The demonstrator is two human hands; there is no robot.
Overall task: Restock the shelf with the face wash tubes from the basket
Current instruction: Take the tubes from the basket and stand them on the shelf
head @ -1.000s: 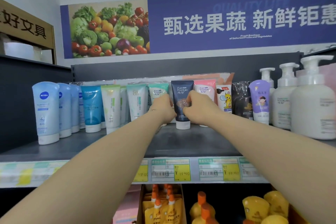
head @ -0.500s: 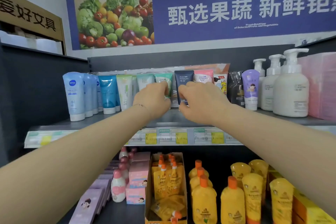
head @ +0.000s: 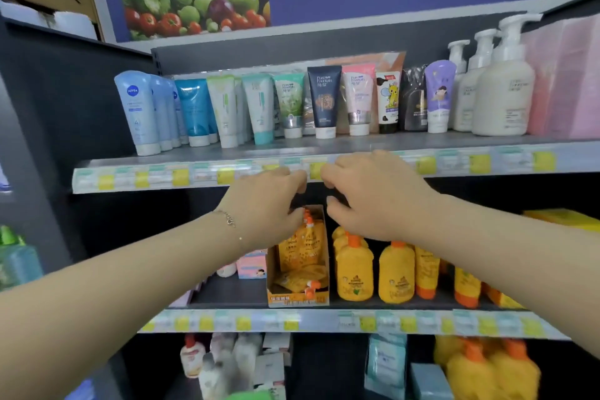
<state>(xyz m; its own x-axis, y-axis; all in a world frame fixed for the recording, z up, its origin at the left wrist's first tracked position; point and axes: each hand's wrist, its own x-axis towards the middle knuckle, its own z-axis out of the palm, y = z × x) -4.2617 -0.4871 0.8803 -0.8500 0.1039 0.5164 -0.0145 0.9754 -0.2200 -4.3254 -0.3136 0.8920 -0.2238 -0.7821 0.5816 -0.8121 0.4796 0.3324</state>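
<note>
Top shelf: the shelf [head: 438, 140] carries a row of face wash tubes, from the Nivea tube [head: 138, 110] to the navy Pure Fountain tube [head: 324, 101], all upright on their caps.
Left hand: the left hand [head: 266, 204] hangs in front of the price strip [head: 480, 164], fingers loosely curled, empty.
Right hand: the right hand [head: 373, 198] is just beside it, likewise slack and holding nothing.
Basket: not in view (a green blur at the bottom edge may be it; I cannot tell).
Progress: a tube looks placed and none is in hand. What remains depends on the unseen basket.
</note>
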